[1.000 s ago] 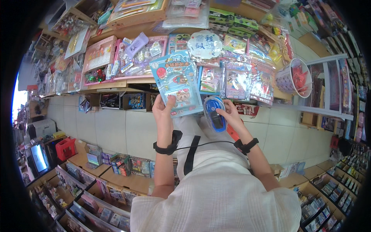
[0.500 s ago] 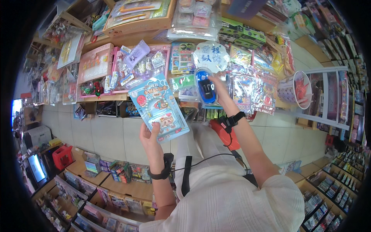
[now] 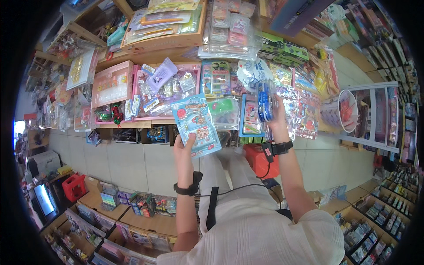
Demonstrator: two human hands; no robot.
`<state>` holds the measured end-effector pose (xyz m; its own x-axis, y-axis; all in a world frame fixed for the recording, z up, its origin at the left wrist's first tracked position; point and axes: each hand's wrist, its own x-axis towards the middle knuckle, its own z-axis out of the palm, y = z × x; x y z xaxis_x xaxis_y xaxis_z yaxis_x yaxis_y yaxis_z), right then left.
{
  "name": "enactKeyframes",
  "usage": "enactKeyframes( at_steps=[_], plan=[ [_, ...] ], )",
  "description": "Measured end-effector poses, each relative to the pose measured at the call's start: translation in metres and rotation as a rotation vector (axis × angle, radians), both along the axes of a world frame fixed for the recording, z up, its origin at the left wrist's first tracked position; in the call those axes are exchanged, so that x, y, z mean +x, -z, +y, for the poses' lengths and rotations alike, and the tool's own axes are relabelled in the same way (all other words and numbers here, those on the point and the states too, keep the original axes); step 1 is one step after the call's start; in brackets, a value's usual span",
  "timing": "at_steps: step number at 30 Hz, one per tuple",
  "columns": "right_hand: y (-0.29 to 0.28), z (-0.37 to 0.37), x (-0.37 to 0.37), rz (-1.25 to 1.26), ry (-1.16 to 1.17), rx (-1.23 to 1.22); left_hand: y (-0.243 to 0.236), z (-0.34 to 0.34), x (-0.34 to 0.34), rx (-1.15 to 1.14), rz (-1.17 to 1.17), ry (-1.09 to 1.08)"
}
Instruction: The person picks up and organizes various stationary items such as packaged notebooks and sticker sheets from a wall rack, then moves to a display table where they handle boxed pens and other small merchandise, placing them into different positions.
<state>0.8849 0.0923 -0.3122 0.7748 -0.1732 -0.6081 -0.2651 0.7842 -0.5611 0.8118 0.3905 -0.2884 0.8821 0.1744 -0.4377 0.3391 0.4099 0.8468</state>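
Blue packet (image 3: 197, 125) in left fingers (image 3: 190, 141) bears printed characters (image 3: 193, 107).

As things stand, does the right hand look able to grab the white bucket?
Probably not: the right hand holds the blue packaged item. Otherwise the way to the white bucket looks free, with only flat packs lying between.

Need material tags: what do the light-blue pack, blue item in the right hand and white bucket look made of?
Light-blue pack: probably printed card or plastic film, semi-gloss; flat, pale sheen.
Blue item: likely smooth, glossy plastic, perhaps with a clear shell; bright highlights.
White bucket: paper or plastic, can't tell; thin rim, patterned wall.
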Motion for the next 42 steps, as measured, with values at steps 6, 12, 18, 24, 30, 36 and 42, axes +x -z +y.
enactKeyframes(
  at_steps=[6,12,18,24,30,36,42],
  plan=[
    [-0.024,-0.014,0.005,0.009,0.027,0.011,0.041,-0.036,0.043,0.12,0.176,0.231],
    [-0.013,-0.036,0.017,-0.118,0.039,0.133,0.061,-0.108,0.091,0.013,0.055,0.405],
    [-0.017,-0.029,0.012,-0.143,-0.082,0.219,0.093,-0.182,0.143,0.261,-0.132,0.575],
    [-0.025,-0.016,-0.018,0.013,-0.08,0.08,0.113,-0.199,0.143,0.551,-0.247,0.41],
    [-0.025,-0.03,-0.084,-0.055,-0.182,0.291,0.084,-0.174,0.088,0.192,-0.054,0.346],
    [-0.016,-0.014,-0.126,0.008,-0.275,-0.439,0.034,-0.165,0.004,-0.226,0.259,0.571],
    [-0.029,-0.056,-0.127,-0.068,-0.389,-1.059,0.02,-0.19,-0.033,-0.205,0.114,0.411]
  ],
)
